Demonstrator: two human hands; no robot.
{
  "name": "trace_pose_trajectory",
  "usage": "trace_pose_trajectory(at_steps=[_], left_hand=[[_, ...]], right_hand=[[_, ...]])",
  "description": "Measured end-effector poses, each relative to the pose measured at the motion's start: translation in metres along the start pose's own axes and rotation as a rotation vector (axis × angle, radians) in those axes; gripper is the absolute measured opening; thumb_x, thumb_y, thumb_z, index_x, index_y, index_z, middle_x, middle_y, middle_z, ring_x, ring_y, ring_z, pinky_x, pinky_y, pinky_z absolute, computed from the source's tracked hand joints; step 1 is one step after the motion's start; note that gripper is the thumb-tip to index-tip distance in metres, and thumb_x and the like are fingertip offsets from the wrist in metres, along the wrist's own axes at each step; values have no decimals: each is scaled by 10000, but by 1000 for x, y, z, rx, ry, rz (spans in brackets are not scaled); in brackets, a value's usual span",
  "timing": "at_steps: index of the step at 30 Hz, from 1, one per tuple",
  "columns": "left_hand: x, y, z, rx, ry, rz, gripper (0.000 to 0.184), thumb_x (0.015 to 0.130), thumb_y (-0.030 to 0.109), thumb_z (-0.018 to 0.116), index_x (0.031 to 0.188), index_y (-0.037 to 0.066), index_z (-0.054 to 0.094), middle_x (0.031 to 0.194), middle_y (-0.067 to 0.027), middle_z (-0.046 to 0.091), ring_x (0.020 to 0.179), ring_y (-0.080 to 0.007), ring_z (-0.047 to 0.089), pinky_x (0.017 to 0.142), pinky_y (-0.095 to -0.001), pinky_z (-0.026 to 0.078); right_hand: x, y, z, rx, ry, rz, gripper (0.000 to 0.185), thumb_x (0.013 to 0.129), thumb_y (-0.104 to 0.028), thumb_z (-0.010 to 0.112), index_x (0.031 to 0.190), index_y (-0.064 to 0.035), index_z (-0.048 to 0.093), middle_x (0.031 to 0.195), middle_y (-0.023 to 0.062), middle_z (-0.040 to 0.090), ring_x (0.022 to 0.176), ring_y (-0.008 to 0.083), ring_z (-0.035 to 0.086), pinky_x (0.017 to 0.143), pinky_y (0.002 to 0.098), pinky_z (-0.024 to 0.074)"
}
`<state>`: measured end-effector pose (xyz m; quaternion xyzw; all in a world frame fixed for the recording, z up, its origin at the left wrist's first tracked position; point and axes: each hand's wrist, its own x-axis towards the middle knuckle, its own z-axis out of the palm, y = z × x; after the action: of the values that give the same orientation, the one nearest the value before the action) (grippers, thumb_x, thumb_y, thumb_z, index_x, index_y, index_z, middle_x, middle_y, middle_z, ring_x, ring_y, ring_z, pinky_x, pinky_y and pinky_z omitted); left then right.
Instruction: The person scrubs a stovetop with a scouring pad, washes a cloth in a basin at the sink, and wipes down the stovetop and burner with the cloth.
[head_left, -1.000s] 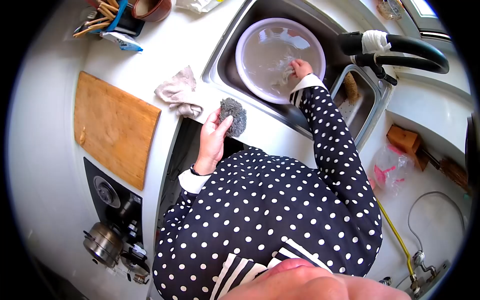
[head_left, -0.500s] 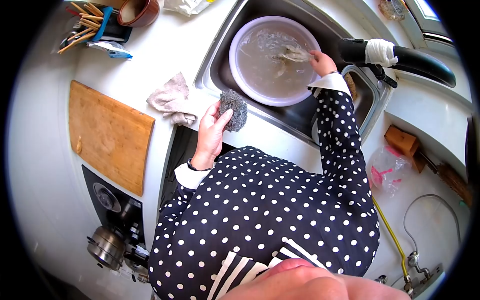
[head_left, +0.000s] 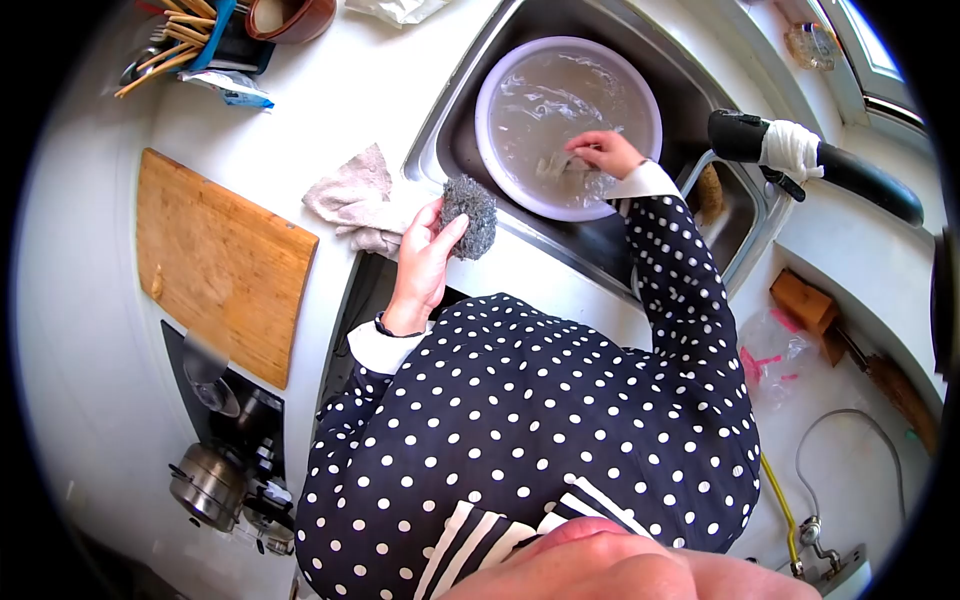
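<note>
In my left hand [head_left: 426, 258] is a grey steel wool scrubber [head_left: 469, 218], held between thumb and fingers over the counter's front edge. A lilac basin [head_left: 487, 128] of cloudy water stands in the steel sink [head_left: 447, 150]. Over the basin's right part, my right hand [head_left: 606, 153] pinches a pale, wet, limp cloth [head_left: 562, 166], which hangs partly under the water. Beside my left hand, a crumpled pinkish-grey rag [head_left: 357, 196] lies on the counter.
A wooden cutting board [head_left: 222, 262] lies at the left, with a hob and a metal pot [head_left: 208, 485] below it. Chopsticks in a holder and a brown pot [head_left: 291, 18] stand at the upper left. The black faucet [head_left: 740, 136] reaches in from the right beside a small side basin.
My right hand has moved left from the basin's right rim, and the pale cloth is lower in the water. My left hand still holds the scrubber in nearly the same place.
</note>
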<state>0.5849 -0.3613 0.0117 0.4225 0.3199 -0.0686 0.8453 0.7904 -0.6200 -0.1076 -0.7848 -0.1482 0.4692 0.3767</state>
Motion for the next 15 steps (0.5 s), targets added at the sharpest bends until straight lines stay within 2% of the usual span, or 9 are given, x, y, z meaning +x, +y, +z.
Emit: trace_pose_trajectory(at_steps=[1, 3, 4, 7, 10, 11, 13, 14, 15], left_hand=[[2, 1, 0, -5, -7, 1, 375, 852, 52, 562, 1193, -49, 444, 1091, -97, 567, 980, -139, 551, 863, -267, 441], [5, 1, -1, -11, -6, -9, 377, 851, 55, 566, 1193, -48, 446, 1086, -95, 570, 974, -138, 554, 859, -266, 444], [8, 1, -1, -10, -8, -11, 378, 850, 57, 568, 1192, -48, 446, 1084, -94, 572, 971, -137, 556, 856, -265, 446], [15, -2, -3, 41, 9, 39, 380, 846, 56, 572, 1190, -50, 448, 1081, -97, 575, 961, -138, 562, 851, -264, 451], [22, 0, -8, 56, 52, 91, 381, 844, 51, 573, 1188, -53, 448, 1083, -102, 574, 956, -140, 565, 848, -262, 453], [23, 3, -9, 90, 59, 111, 387, 844, 53, 572, 1194, -51, 443, 1092, -101, 569, 966, -138, 559, 852, -262, 449], [24, 12, -10, 162, 83, 156, 400, 846, 57, 570, 1207, -48, 432, 1110, -100, 560, 986, -134, 549, 860, -260, 442], [26, 12, -14, 184, 111, 206, 402, 839, 53, 581, 1197, -60, 436, 1089, -103, 571, 960, -127, 558, 843, -252, 450], [27, 17, -18, 220, 124, 236, 397, 839, 49, 582, 1193, -61, 439, 1079, -104, 575, 951, -126, 561, 837, -250, 452]], right_hand=[[-10, -15, -8, 200, -18, 67, 218, 848, -88, 535, 1046, -67, 625, 883, 24, 634, 795, 147, 591, 731, 269, 472], [-15, -5, -19, 390, 39, -38, 213, 886, -96, 497, 1058, -45, 611, 869, -5, 603, 788, 90, 544, 740, 227, 454], [-8, 13, -27, 200, 102, -75, 232, 866, -82, 513, 1076, -77, 609, 899, 37, 635, 830, 153, 588, 786, 269, 462], [18, 60, -31, -311, 434, 22, 274, 861, -100, 494, 1116, -118, 594, 999, 100, 625, 956, 251, 585, 851, 358, 454], [30, 35, 10, -627, 621, 347, 298, 827, -169, 520, 1116, -142, 591, 1022, 155, 608, 935, 333, 583, 876, 378, 447], [39, 34, 27, -735, 486, 432, 288, 804, -227, 527, 1068, -151, 610, 1035, 146, 592, 986, 336, 553, 907, 478, 409], [48, 45, 65, -915, 411, 273, 252, 779, -222, 546, 1011, -167, 627, 1039, 118, 579, 1036, 292, 524, 919, 549, 350], [50, 51, 73, -976, 324, 181, 232, 768, -243, 560, 982, -204, 640, 1056, 72, 577, 1074, 248, 496, 908, 572, 306], [46, 35, 62, -896, 202, 237, 214, 767, -255, 567, 962, -215, 647, 1034, 44, 598, 1045, 233, 526, 893, 531, 316]])
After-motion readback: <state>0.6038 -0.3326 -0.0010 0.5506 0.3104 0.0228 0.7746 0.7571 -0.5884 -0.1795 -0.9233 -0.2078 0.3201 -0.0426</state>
